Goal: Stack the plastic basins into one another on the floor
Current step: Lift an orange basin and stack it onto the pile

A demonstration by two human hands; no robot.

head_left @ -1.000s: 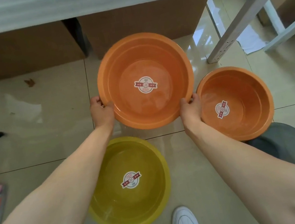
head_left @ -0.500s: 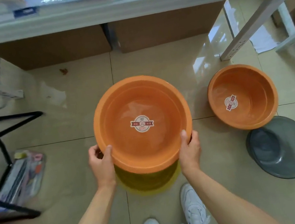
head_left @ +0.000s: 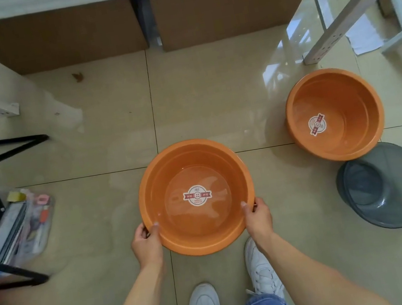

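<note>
Both hands grip the near rim of the large orange basin (head_left: 196, 197), the left hand (head_left: 146, 244) and the right hand (head_left: 257, 219) with thumbs over the edge. Beyond the right fingers, well apart, stand the small orange basin (head_left: 334, 114) and the grey basin (head_left: 383, 186)

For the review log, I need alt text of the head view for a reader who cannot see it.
Both hands, left hand and right hand, grip the rim of a large orange basin low over the tiled floor. To its right sit a smaller orange basin and a grey basin.
</note>
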